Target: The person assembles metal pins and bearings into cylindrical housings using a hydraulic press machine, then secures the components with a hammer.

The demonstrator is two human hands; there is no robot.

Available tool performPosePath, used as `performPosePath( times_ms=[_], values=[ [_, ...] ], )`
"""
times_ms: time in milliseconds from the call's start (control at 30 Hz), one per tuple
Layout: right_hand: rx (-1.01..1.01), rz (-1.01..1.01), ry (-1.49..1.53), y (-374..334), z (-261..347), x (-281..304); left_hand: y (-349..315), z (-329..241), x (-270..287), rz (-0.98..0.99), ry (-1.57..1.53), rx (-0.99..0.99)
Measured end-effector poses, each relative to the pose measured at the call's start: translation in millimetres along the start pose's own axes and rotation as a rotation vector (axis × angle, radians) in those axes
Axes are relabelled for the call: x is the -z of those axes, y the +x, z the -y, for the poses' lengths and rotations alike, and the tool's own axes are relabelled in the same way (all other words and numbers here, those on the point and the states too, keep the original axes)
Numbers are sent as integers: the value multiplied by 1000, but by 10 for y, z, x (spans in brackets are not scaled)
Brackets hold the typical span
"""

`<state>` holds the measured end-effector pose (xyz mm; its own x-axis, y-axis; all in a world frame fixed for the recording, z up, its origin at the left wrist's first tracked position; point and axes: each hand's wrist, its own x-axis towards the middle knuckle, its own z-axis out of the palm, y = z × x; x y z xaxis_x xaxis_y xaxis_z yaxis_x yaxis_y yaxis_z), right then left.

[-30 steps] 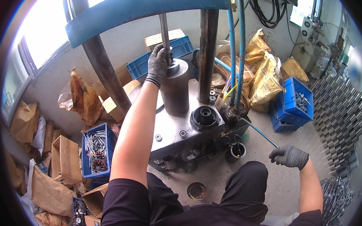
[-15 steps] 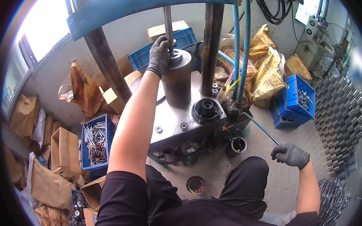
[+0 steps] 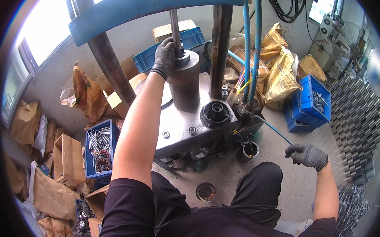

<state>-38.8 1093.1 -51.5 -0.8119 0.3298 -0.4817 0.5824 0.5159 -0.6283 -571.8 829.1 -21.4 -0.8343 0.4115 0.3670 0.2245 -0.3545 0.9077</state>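
Head view, grey press table (image 3: pixel 179 125), cluttered concrete floor (image 3: pixel 226 180)

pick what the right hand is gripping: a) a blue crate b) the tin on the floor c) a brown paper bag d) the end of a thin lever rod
d: the gloved right hand is closed round the end of the thin rod that runs from the press, apart from crates, bags and tin.

Brown cardboard boxes (image 3: pixel 66 160) left; yellow sacks (image 3: pixel 281 72) right.

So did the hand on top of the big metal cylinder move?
No. The left hand still rests on the cylinder, beside the thin rod.
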Motion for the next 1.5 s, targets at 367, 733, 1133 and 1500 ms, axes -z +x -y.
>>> performPosePath(
  times_ms=[367, 733, 1133, 1500],
  values=[
    [408, -485, 54, 237, 63, 245, -44, -49, -57, -16, 18, -25],
    [134, -174, 34, 68, 131, 90, -68, -64, -18, 4, 27, -42],
    [200, -82, -302, 69, -147, 68, -16, -13, -13, 27, 4, -63],
    [456, -631, -177, 222, -62, 193, -21, -5, -73, 35, -18, -60]
  ],
)
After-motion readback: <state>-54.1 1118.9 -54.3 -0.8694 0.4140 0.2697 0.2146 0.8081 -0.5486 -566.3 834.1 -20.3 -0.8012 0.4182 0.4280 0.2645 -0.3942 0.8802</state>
